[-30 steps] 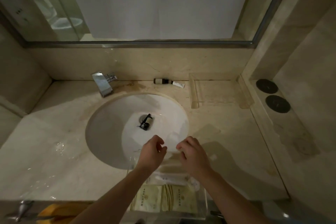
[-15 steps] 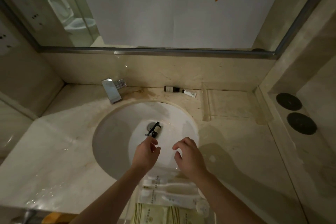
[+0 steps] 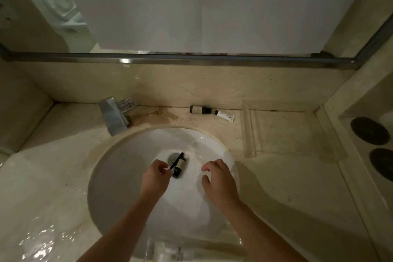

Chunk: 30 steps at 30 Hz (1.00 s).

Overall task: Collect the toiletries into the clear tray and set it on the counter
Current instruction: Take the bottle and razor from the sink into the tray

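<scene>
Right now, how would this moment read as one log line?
left hand pinches black comb | right hand open over sink | small bottle at drain

We are in a bathroom, likely a hotel's: a round white sink (image 3: 127, 176) set in a beige marble desk (image 3: 276, 187), a chrome faucet (image 3: 112, 115), small toiletry bottles (image 3: 198, 110) by the wall, and a mirror (image 3: 148, 6) reflecting a toilet (image 3: 55, 0).
</scene>
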### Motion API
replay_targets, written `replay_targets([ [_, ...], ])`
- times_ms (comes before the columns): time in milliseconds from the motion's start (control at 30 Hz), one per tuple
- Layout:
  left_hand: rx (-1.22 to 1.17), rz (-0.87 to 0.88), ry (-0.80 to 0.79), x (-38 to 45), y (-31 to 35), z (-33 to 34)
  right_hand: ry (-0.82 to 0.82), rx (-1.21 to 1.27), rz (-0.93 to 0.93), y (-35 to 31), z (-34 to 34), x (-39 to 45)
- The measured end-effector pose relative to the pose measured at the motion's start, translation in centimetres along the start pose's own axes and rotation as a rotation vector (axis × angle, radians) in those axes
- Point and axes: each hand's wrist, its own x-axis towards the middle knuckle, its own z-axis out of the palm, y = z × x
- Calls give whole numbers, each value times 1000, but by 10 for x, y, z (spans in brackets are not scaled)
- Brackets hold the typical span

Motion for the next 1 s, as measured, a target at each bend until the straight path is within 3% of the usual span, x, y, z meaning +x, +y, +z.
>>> replay_targets([
  [200,35,-75,-55,52,-11,36,123,-2,-10,-2,-3,64],
  [400,287,-11,-135,88,-15,65,252,-70,-99,-5,0,128],
  [633,547,142,-197,93,-34,88,177,-119,-53,3,7,175],
  [733,722,215,-149,93,-33,92,143,-112,-21,5,8,186],
  [1000,894,257,-163,90,-33,97,257,35,41,12,11,189],
])
